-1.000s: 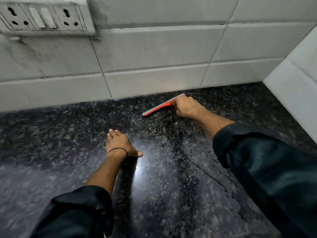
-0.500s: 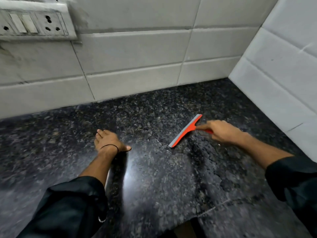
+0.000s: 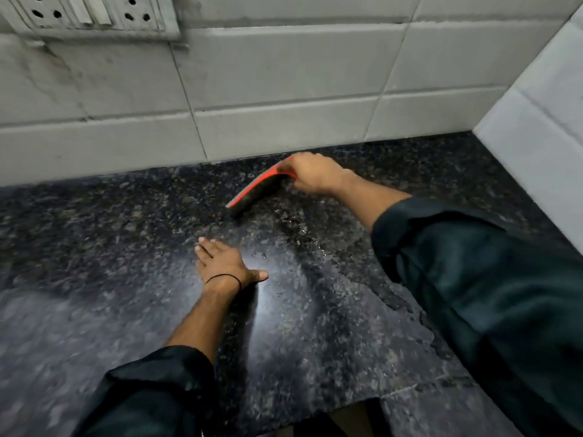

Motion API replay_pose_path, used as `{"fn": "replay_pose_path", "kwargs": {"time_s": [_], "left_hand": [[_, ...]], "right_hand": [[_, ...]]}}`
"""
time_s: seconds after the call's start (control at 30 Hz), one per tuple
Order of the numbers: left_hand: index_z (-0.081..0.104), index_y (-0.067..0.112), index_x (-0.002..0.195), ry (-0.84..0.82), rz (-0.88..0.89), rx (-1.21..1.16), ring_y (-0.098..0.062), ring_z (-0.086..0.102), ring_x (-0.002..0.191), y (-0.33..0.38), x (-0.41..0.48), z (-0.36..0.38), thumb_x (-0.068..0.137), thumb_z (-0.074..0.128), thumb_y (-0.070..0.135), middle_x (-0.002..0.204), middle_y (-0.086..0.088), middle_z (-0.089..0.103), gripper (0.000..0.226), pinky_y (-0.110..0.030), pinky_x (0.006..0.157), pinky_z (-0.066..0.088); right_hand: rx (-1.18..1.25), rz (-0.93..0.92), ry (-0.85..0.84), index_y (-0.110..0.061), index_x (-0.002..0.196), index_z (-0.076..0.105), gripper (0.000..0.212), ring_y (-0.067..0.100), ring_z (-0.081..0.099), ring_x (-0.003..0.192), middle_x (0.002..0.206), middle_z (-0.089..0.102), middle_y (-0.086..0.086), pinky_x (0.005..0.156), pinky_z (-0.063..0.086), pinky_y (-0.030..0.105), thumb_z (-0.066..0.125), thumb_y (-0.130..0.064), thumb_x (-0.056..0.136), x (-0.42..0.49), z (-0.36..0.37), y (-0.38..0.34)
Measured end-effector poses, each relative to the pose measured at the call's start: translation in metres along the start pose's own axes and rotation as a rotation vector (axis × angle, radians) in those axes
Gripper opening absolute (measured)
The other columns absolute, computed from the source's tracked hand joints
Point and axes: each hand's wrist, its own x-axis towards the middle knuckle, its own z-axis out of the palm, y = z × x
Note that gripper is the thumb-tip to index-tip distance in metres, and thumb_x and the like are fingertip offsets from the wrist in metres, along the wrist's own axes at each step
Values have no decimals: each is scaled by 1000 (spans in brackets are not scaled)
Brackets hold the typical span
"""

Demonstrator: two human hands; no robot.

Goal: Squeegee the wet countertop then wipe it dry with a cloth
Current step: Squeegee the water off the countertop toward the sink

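My right hand (image 3: pixel 315 175) is closed around the handle of an orange-red squeegee (image 3: pixel 257 187). Its blade lies on the dark speckled granite countertop (image 3: pixel 110 247) close to the back wall, slanting from upper right to lower left. A wet streak (image 3: pixel 296 228) with droplets shines on the stone just in front of the blade. My left hand (image 3: pixel 225 263) rests flat on the countertop nearer to me, fingers spread, with a thin black band on the wrist. It holds nothing. No cloth is in view.
White tiled walls stand behind (image 3: pixel 284 89) and to the right (image 3: pixel 542 127), meeting in a corner. A switch and socket plate (image 3: pixel 85 11) sits on the back wall at upper left. The countertop's front edge (image 3: pixel 362 402) shows at the bottom.
My right hand has carried the squeegee from mid-counter back up to the rear wall. My left hand has stayed pressed on the counter.
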Motion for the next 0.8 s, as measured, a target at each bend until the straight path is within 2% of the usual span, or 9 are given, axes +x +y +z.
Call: {"fn": "replay_pose_path", "kwargs": {"time_s": [0.2, 0.33, 0.5, 0.6, 0.73, 0.8], "left_hand": [[-2, -7, 150, 60, 47, -79, -41, -5, 148, -8, 1, 7, 59, 79, 65, 159, -26, -9, 141, -46, 121, 12], [0, -6, 150, 91, 63, -115, -39, -5, 148, -9, -1, 9, 57, 80, 64, 159, -25, -8, 141, -45, 121, 13], [-1, -6, 150, 83, 75, -105, -39, -5, 148, -11, -3, 7, 56, 80, 65, 159, -25, -9, 143, -45, 122, 13], [-2, -6, 151, 51, 86, -81, -38, -7, 148, -12, -4, 3, 58, 79, 66, 159, -25, -11, 142, -44, 121, 13], [0, -4, 151, 44, 99, -41, -37, -1, 149, -5, -6, -1, 60, 81, 63, 160, -22, -5, 139, -45, 121, 16], [2, -3, 151, 73, 182, -22, -36, 3, 149, 7, -11, 4, 62, 81, 59, 161, -21, -3, 134, -45, 121, 15]], "right_hand": [[-119, -37, 44, -21, 122, 65, 36, 32, 63, 113, 124, 64, 8, 92, 50, 42, 58, -16, 87, 50, 9, -41], [-144, -30, -26, -19, 120, 67, 35, 32, 65, 111, 119, 68, 11, 89, 52, 40, 60, -15, 86, 40, 5, -34], [-181, -136, -120, -39, 128, 62, 45, 29, 66, 110, 123, 68, 3, 88, 53, 39, 57, -17, 89, -25, 12, 1], [-195, -149, -151, -53, 132, 51, 53, 27, 66, 108, 123, 66, -2, 85, 52, 38, 53, -17, 93, -79, 27, 42], [-266, -59, -219, -60, 137, 41, 60, 20, 62, 110, 121, 60, -9, 86, 49, 36, 48, -22, 92, -156, 31, 103], [-293, 24, -253, -60, 139, 39, 62, 18, 60, 113, 122, 59, -10, 88, 50, 36, 49, -22, 91, -199, 29, 128]]}}
